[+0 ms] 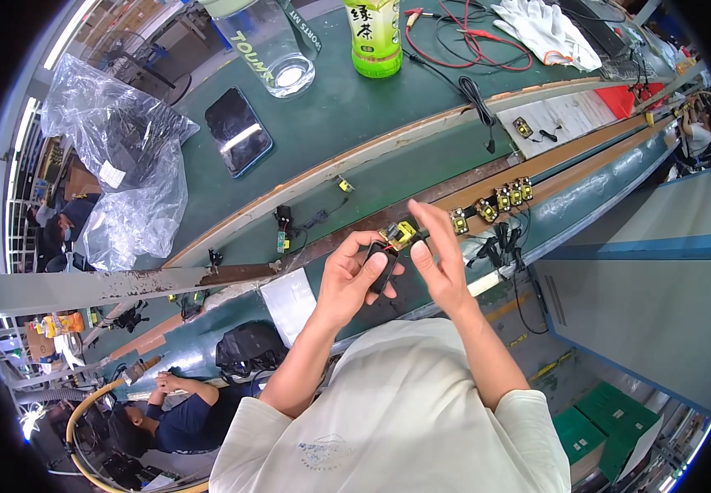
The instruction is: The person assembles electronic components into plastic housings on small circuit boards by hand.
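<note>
Gripping black case [388, 266] in left hand [347, 281], curled closed around it with thumb laid across. Seeing yellow-cored circuit board [402, 232] at far end of case, with bit of red wire [389, 245] between (can't tell how far seated). Holding right hand [447, 267] beside board, with thumb and fingers spread well apart; nothing visibly clamped there, can't tell if touching.

Could strain red wire by tugging board away from case, or nick it on case edge by pressing board in crooked. Could drop board too, for lack of clear pinch from right.

Farther out, to the right: bundle of black cables [503, 244], then close row of similar boards [503, 198] by wooden strip [487, 184]. Could snag cables or scatter row with careless right-arm sweep.

Beyond, on green bench [322, 123]: phone [239, 131], clear bottle [280, 70], green bottle [376, 62], white gloves [546, 34]. Might wet electronics by knocking a bottle, if loosely capped (caps out of view).
</note>
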A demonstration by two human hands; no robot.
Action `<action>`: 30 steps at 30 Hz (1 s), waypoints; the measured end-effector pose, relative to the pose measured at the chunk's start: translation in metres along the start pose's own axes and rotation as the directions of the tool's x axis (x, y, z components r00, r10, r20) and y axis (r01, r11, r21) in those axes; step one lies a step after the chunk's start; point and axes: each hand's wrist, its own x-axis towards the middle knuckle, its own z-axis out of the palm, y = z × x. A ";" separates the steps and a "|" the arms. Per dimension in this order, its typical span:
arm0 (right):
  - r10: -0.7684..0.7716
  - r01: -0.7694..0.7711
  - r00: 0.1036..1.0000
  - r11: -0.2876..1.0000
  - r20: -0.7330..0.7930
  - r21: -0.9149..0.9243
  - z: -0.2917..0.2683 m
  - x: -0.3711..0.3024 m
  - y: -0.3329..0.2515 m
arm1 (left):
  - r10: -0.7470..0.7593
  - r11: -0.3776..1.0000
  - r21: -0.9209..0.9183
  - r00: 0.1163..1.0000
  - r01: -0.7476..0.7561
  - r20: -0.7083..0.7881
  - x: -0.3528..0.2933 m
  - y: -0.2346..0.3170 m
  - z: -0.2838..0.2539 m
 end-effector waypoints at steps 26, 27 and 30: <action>0.392 -0.384 0.911 0.919 0.126 -0.088 0.028 -0.020 -0.030 | 0.486 0.762 0.577 0.850 -0.296 -0.206 0.011 -0.044 -0.014; 0.410 -0.397 0.901 0.911 0.139 -0.115 0.027 -0.017 -0.032 | 0.455 0.806 0.512 0.865 -0.299 -0.210 0.011 -0.046 -0.014; 0.407 -0.384 0.900 0.910 0.155 -0.157 0.024 -0.016 -0.030 | 0.380 0.889 0.349 0.904 -0.297 -0.197 0.002 -0.048 -0.012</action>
